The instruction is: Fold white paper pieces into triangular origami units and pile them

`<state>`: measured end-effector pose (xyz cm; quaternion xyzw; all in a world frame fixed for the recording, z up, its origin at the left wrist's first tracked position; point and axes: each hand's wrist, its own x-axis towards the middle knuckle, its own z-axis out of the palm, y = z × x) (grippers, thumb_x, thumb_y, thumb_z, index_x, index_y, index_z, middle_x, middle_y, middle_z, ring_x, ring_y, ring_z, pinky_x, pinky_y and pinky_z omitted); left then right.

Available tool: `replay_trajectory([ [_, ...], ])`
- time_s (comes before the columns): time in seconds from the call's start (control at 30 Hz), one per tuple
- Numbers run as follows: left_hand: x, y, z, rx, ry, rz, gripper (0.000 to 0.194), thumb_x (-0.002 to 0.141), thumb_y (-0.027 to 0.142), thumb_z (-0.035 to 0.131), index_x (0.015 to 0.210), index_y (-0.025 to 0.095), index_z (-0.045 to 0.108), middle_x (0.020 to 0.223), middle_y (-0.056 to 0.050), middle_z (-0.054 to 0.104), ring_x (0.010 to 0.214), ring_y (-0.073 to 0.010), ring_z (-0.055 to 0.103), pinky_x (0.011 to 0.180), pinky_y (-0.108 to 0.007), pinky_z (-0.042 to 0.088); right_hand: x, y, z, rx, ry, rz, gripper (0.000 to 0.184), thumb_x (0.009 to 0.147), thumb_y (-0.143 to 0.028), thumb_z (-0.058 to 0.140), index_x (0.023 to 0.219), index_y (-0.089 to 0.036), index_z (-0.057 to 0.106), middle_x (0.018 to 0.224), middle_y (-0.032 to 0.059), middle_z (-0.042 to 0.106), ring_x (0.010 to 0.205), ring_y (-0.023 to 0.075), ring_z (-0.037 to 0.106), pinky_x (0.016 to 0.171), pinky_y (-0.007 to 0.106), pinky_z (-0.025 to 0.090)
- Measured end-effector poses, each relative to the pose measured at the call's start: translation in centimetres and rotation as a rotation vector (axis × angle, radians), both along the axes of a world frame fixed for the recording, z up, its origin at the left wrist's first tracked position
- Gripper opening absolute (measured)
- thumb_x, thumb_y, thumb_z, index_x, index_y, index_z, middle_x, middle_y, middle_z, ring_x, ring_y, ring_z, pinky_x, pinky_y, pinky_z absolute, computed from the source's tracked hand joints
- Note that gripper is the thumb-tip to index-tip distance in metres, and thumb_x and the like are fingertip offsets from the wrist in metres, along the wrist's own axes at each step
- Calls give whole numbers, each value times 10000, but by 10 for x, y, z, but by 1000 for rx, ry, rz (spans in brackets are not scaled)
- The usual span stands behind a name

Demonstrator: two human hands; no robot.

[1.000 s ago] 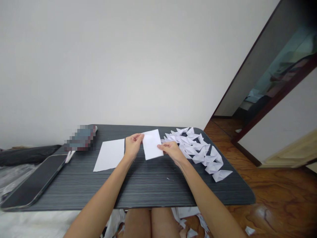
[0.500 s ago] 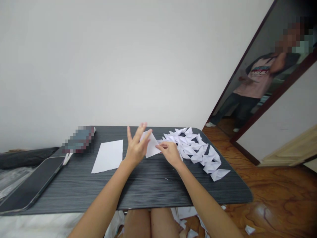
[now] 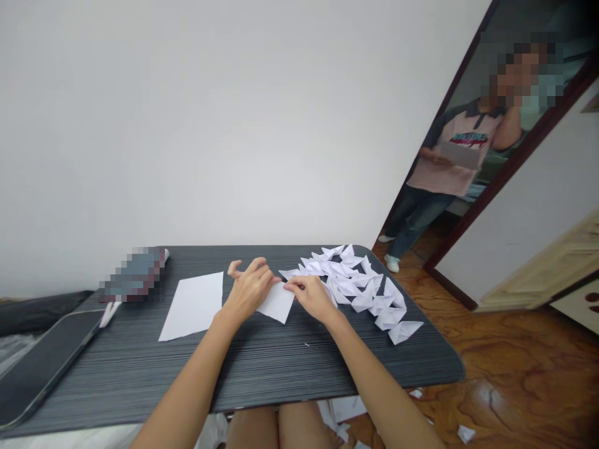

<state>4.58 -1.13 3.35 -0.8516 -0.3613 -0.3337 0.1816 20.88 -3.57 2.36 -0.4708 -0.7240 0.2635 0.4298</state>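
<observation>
A small white piece of paper [image 3: 281, 308] is held just above the dark table, one corner pointing toward me. My right hand [image 3: 312, 295] pinches its upper right edge between thumb and fingertips. On the paper's left side, my left hand [image 3: 251, 288] grips it, with one finger bent up and away from the others. The two sets of fingertips almost meet at the top edge; the left thumb is hidden. A larger white sheet [image 3: 194, 305] lies flat to the left. Right of my hands sits a cluster of folded white paper pieces [image 3: 349, 274], several of them overlapping.
At the left of the dark table [image 3: 281, 368] lie a blurred-out phone-like device [image 3: 133, 277] and a long dark panel [image 3: 44, 362]. Paper scraps [image 3: 466, 433] are on the wooden floor. A person [image 3: 449, 156] holding a sheet stands in the doorway at right.
My left hand has come down from raised, spread fingers and closed on the paper. The paper has turned, with a corner now toward me. The view has shifted slightly right.
</observation>
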Motion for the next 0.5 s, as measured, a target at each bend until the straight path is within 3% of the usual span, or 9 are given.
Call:
replay_trajectory([
  [0.17, -17, 9, 4, 5, -110, 122, 249, 823, 249, 441, 605, 172, 533, 656, -30, 624, 929, -227, 508, 848, -443, 118, 7, 2, -1, -23, -15, -15, 249, 759, -266, 478, 576, -182, 624, 505, -6, 578, 498, 118, 510, 561, 235, 363],
  [0.27, -33, 18, 5, 11, -309, 274, 261, 811, 266, 450, 584, 171, 536, 627, -43, 606, 865, -220, 512, 835, -418, 154, 12, 3, 0, 5, -17, -58, 277, 765, -279, 472, 543, -180, 606, 484, -6, 561, 503, 118, 511, 582, 240, 376],
  [0.33, -38, 20, 7, -18, -440, 342, 272, 802, 312, 459, 582, 171, 535, 685, -49, 610, 818, -200, 516, 818, -393, 181, 12, 4, 0, 40, 39, -96, 254, 778, -292, 456, 635, -179, 631, 559, 10, 595, 586, 130, 541, 635, 250, 393],
  [0.4, -36, 18, 7, -85, -531, 335, 273, 794, 337, 464, 590, 172, 538, 741, -37, 609, 784, -176, 521, 791, -369, 204, 10, 7, -1, 52, 135, -117, 228, 771, -318, 472, 850, -178, 634, 760, 43, 638, 725, 146, 562, 704, 266, 406],
  [0.5, -21, 11, 7, -194, -553, 232, 253, 792, 329, 467, 609, 172, 543, 764, -15, 603, 774, -153, 528, 757, -342, 217, 2, 10, -4, -2, 258, -110, 424, 707, -356, 557, 1095, -189, 532, 1027, 79, 587, 872, 165, 545, 761, 288, 416],
])
